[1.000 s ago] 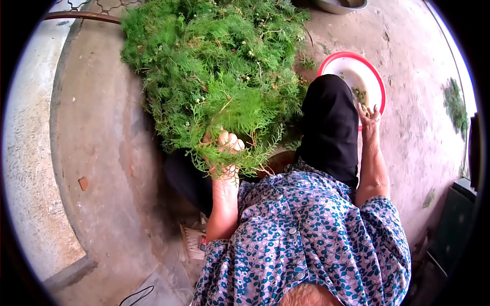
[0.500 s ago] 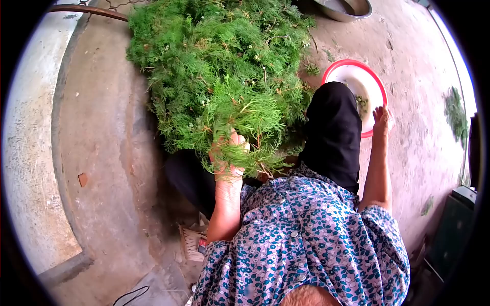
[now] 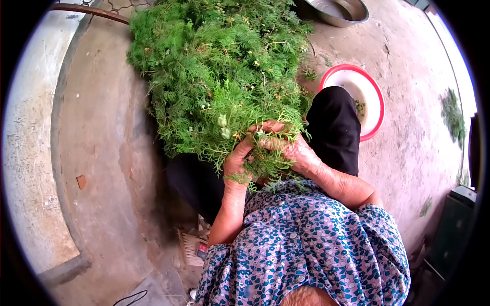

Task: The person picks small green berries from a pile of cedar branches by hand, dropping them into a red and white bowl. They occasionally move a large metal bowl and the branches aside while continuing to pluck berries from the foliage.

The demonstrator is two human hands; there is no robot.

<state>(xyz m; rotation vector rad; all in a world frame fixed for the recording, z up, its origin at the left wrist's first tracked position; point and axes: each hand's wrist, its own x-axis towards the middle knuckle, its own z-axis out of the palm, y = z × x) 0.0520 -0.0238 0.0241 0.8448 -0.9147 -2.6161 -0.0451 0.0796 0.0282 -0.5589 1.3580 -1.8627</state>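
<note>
My left hand (image 3: 238, 159) is closed round a leafy cypress sprig (image 3: 265, 164) held above my lap, with foliage covering part of the fingers. My right hand (image 3: 301, 153) meets it from the right, its fingers curled into the same sprig near the left fingertips. What lies exactly between the right fingertips is hidden by leaves. Two pale green cones (image 3: 224, 126) show just beyond the left hand. Past both hands spreads a big heap of cut cypress branches (image 3: 214, 66), dotted with small cones.
Beyond my right knee (image 3: 334, 120) stands a white basin with a red rim (image 3: 380, 109), holding some small green pieces. A metal bowl (image 3: 352, 21) lies at the top right. Loose greenery (image 3: 452, 115) is on the concrete at far right, near a dark box (image 3: 451, 229).
My right hand has left the basin's rim and come across to the sprig in my left hand. The sprig is now gripped between both hands.
</note>
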